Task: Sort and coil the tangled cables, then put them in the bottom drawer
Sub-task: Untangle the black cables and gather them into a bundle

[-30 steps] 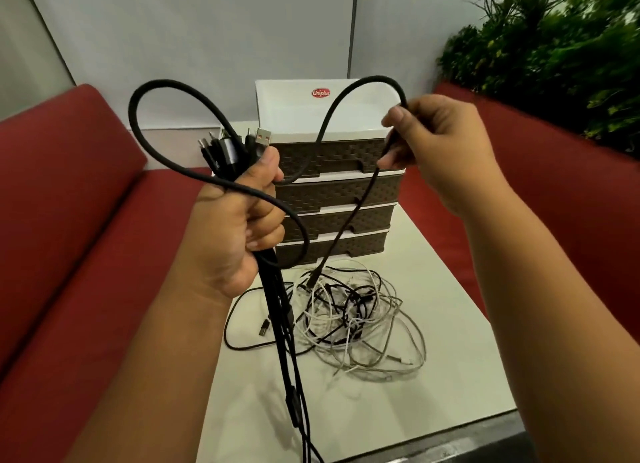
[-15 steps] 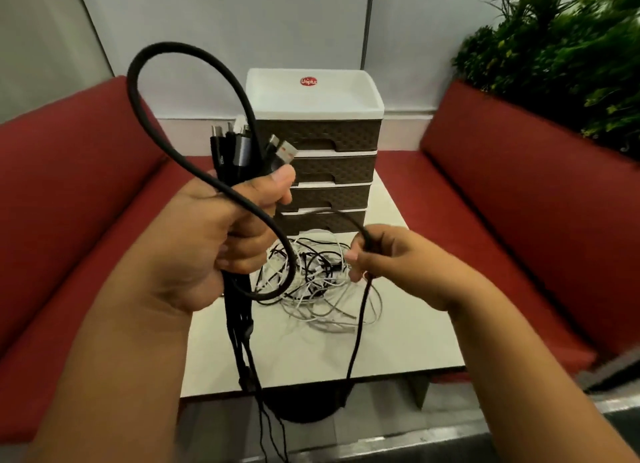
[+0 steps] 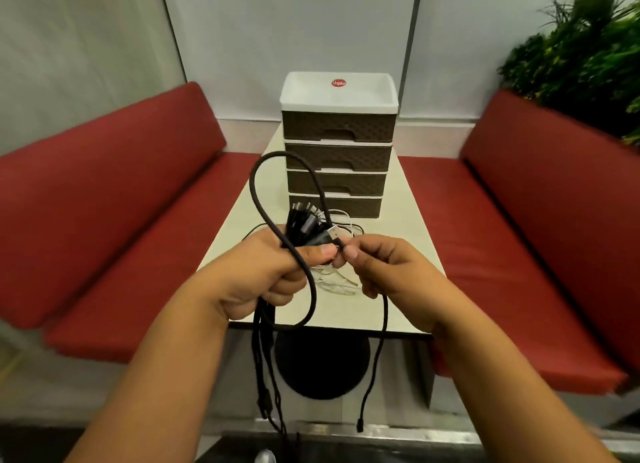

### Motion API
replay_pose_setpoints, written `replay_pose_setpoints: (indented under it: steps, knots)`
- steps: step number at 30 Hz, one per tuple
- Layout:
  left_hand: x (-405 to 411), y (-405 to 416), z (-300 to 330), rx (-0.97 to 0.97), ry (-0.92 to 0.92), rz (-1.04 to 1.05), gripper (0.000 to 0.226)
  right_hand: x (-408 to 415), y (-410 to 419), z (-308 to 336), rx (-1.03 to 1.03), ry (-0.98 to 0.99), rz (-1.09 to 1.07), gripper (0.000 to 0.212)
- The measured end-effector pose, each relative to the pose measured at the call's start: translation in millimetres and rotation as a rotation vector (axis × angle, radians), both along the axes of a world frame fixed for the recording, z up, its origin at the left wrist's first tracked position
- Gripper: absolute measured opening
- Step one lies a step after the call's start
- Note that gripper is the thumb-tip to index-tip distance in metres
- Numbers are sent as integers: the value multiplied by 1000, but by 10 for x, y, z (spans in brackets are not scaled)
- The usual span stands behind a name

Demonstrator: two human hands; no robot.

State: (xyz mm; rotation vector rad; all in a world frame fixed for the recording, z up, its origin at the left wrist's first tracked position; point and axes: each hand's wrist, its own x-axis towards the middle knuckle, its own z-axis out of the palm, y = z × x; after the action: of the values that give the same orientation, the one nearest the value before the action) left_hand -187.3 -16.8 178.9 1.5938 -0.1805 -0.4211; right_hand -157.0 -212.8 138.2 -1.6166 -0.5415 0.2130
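The left hand (image 3: pixel 266 272) has its fingers clenched round a bundle of black cables (image 3: pixel 304 227), plug ends fanned upward, thumb pressed across the front. The right hand (image 3: pixel 384 272) pinches one black braided cable (image 3: pixel 256 185) just behind its USB plug (image 3: pixel 333 234), touching the left thumb at about three o'clock of the bundle. That cable loops up toward twelve o'clock and sags below the fist; its free tail (image 3: pixel 375 365) hangs past the bench (image 3: pixel 408 220) edge at six o'clock.

The cables look light and limp, the braid grippy. The best hold is probably close behind the plugs, where they are stiffest. Loose tails may snag.

White cables (image 3: pixel 337 282) lie tangled on the bench behind the hands. Beyond them at twelve o'clock stands the drawer unit (image 3: pixel 337 143), its bottom drawer (image 3: pixel 341 206) closed.
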Motion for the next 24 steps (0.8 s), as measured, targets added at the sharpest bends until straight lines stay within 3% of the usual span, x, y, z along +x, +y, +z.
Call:
replay_pose_setpoints:
  steps: [3, 5, 8, 15, 18, 21, 23, 24]
  knots:
    - [-39, 103, -88, 111, 38, 79, 27, -15, -74, -61, 183, 21, -158, 24]
    - [-65, 185, -139, 155, 52, 161, 18, -4, -162, -68, 182, 30, -162, 25]
    - [-62, 251, -192, 89, 44, 322, 16, 28, -238, -172, 30, 89, -91, 24]
    - [-49, 283, -52, -375, -124, 536, 22, -1, -30, -669, -349, 376, 72, 18]
    - [-77, 299, 119, -530, -160, 502, 25, 36, 6, -1007, -641, 351, 148, 23]
    - [-112, 317, 262, -630, -176, 451, 27, 81, -52, -1255, -995, 208, 176, 11]
    - [-113, 291, 307, -645, -183, 446, 30, 77, -35, -1227, -1028, 85, 115, 35]
    - [-101, 258, 308, -647, -183, 455, 32, 58, 0, -1134, -892, 55, 55, 44]
